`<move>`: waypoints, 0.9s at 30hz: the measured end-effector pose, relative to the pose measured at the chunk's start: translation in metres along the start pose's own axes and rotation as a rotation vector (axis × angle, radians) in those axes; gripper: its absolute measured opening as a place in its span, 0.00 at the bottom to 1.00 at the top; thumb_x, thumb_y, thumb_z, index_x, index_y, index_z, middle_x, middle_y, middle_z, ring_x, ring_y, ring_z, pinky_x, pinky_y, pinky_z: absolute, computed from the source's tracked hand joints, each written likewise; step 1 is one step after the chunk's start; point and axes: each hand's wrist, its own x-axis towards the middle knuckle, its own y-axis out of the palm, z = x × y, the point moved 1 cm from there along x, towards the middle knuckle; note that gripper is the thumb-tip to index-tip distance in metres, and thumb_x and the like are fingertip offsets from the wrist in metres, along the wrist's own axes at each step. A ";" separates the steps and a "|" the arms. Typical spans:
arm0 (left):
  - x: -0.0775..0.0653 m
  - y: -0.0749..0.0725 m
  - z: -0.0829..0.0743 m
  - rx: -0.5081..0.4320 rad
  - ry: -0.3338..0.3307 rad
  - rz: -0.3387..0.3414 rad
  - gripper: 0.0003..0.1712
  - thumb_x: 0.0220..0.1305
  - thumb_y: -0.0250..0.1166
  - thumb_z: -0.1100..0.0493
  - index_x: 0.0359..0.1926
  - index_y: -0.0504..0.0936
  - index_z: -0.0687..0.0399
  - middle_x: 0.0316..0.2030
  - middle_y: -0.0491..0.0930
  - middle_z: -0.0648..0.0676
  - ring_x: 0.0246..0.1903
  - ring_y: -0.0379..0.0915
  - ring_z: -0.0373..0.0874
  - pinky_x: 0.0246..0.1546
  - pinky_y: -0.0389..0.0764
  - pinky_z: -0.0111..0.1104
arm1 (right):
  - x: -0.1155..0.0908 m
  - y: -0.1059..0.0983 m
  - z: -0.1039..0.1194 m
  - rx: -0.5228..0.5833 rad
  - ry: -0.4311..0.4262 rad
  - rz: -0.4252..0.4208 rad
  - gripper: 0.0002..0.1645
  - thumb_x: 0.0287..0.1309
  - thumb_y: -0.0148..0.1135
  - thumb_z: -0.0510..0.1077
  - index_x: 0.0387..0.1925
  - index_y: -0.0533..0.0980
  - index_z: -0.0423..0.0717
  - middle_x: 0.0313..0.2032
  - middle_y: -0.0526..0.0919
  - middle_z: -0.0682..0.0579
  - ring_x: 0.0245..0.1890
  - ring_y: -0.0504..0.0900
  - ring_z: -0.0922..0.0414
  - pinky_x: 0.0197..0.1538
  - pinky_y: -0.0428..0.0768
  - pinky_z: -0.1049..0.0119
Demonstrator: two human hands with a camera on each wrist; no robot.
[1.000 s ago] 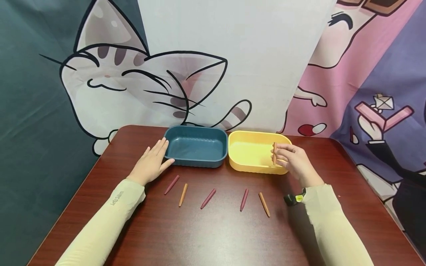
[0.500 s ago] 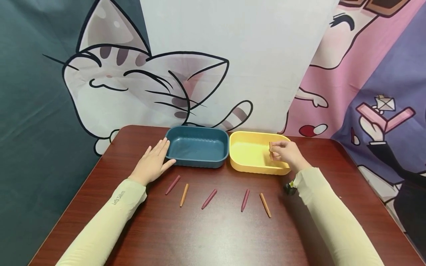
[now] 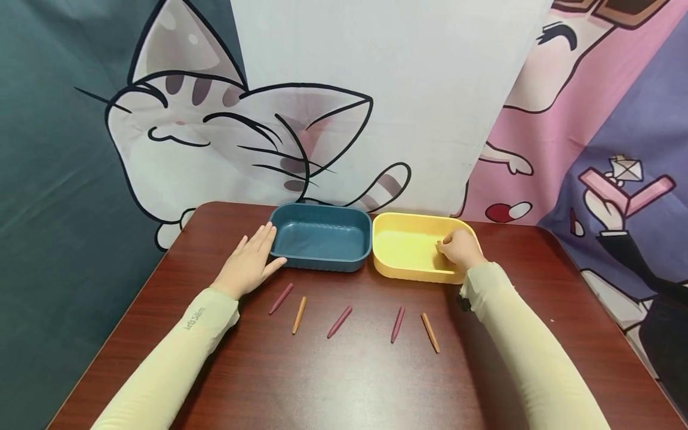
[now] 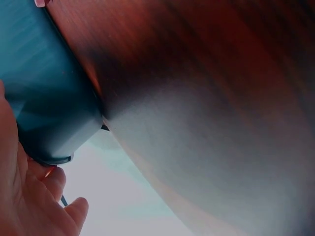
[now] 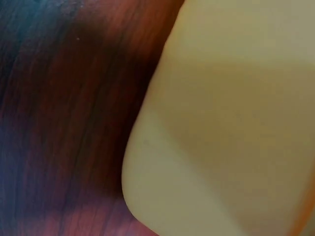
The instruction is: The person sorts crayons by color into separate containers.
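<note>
My right hand (image 3: 462,248) is inside the yellow bin (image 3: 419,278), over its right end. Its fingers pinch an orange crayon, mostly hidden by the hand. In the right wrist view the yellow bin's outer wall (image 5: 221,123) fills much of the picture. At the left, my left hand (image 3: 247,263) rests against the left end of the blue bin (image 3: 322,263), fingers straight and thumb along the front. The left wrist view shows that hand (image 4: 29,196) at the blue bin's wall (image 4: 54,93).
In front of the bins lie several crayons: dark red ones (image 3: 281,298), (image 3: 340,322), (image 3: 398,324) and orange ones (image 3: 299,315), (image 3: 430,332). The brown table (image 3: 349,388) ends at a cartoon cloth (image 3: 430,89) behind the bins, which stand side by side.
My right hand has moved left and down into the yellow bin with the orange crayon, which was upright in its fingers above the bin. The left hand has stayed on the blue bin.
</note>
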 end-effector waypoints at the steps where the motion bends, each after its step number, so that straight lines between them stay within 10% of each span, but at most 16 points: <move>1: 0.000 0.000 0.000 -0.002 0.000 0.000 0.49 0.75 0.54 0.37 0.79 0.48 0.65 0.79 0.46 0.62 0.79 0.40 0.57 0.75 0.44 0.57 | 0.000 0.000 0.000 -0.013 0.002 -0.003 0.16 0.65 0.60 0.41 0.23 0.78 0.35 0.17 0.72 0.53 0.23 0.71 0.54 0.27 0.69 0.66; 15: 0.000 -0.002 -0.001 0.011 0.007 -0.001 0.49 0.75 0.54 0.38 0.79 0.48 0.66 0.79 0.47 0.64 0.78 0.42 0.59 0.74 0.47 0.58 | -0.028 -0.008 0.010 0.051 -0.004 -0.082 0.22 0.62 0.55 0.41 0.50 0.77 0.27 0.46 0.82 0.30 0.49 0.79 0.36 0.54 0.77 0.44; 27: 0.000 -0.003 -0.002 0.002 0.012 -0.014 0.49 0.75 0.54 0.38 0.79 0.49 0.67 0.79 0.48 0.64 0.78 0.43 0.60 0.74 0.48 0.59 | -0.073 -0.010 0.024 0.081 -0.259 -0.226 0.14 0.65 0.56 0.38 0.48 0.78 0.32 0.42 0.84 0.36 0.40 0.85 0.41 0.47 0.82 0.44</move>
